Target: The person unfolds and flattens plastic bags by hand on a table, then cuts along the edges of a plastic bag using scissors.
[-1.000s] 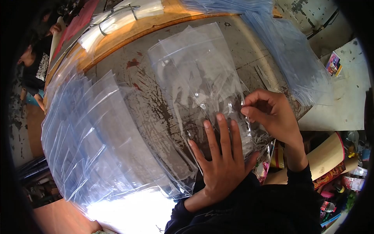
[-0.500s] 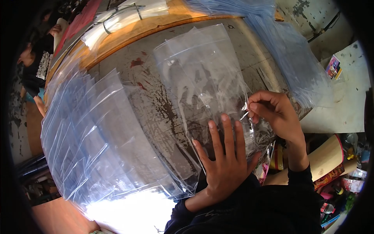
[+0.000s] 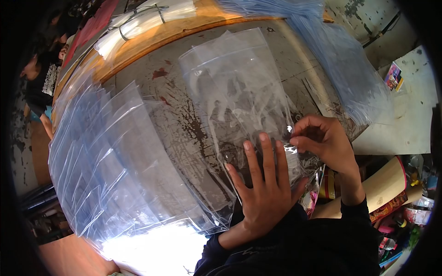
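Observation:
A clear plastic bag (image 3: 235,87) lies on the worn tabletop in front of me, its banded end pointing away. My left hand (image 3: 267,188) rests flat on its near part with the fingers spread. At the bag's right edge my right hand (image 3: 322,140) pinches the clear film between thumb and forefinger. Bright glints show on the film at those fingertips. To the left, a fanned stack of clear bluish plastic bags (image 3: 124,161) spreads over the table's near left side.
More bluish plastic sheets (image 3: 336,69) drape over the far right edge. A tied bundle of clear plastic (image 3: 142,27) lies on the wooden border (image 3: 184,27). A cardboard roll (image 3: 382,184) and coloured packets are at lower right. Another person (image 3: 39,83) is at far left.
My right hand has shifted slightly down along the bag's right edge, still pinching the film. My left hand stays almost in place, spread on the bag.

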### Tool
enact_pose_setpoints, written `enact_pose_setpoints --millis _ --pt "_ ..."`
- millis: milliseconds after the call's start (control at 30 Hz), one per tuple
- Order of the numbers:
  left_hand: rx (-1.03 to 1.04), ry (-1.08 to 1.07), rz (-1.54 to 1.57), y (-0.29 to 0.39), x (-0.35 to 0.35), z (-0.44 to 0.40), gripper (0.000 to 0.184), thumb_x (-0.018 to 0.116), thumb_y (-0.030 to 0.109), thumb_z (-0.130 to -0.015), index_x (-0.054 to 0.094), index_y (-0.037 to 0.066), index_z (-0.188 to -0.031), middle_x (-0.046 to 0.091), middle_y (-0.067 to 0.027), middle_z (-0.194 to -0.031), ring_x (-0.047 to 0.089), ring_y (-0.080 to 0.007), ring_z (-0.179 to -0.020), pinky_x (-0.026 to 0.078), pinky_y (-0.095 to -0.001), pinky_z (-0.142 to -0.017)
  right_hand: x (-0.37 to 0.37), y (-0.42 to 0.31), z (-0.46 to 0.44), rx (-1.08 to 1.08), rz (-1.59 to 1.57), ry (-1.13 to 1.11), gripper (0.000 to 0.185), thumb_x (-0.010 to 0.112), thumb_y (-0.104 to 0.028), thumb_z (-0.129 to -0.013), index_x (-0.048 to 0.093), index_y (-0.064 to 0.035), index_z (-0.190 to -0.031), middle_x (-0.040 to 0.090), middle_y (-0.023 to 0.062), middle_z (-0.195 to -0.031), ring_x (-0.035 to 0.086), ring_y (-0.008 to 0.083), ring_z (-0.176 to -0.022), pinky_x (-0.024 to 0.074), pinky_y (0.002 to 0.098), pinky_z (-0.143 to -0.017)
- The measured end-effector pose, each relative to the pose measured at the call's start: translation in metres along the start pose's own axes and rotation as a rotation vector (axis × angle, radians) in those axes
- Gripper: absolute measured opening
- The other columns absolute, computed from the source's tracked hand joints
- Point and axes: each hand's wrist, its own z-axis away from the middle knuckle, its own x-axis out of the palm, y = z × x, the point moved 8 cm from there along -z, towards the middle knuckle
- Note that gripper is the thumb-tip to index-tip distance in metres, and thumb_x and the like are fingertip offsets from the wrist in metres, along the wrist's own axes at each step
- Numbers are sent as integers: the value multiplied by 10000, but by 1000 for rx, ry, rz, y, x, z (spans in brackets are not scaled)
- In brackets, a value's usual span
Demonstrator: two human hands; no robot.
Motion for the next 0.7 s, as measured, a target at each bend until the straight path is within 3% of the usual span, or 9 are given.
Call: enact_pose_setpoints --millis 400,700 --pt "4 -18 -3 0 1 0 723 317 573 -874 483 -39 -1223 425 -245 -1311 374 -437 -1233 185 -642 -995 0 3 -1 32 -17 -51 88 547 -37 -863 587 41 -861 588 35 -703 553 86 -633 455 228 -598" --pt "4 -17 -2 0 2 0 720 317 568 -875 479 -39 -1226 418 -247 -1315 362 -439 -1240 173 -639 -1000 1 5 6 62 -27 -48 101 575 -55 -858 589 40 -892 597 43 -730 567 80 -652 469 223 -613"
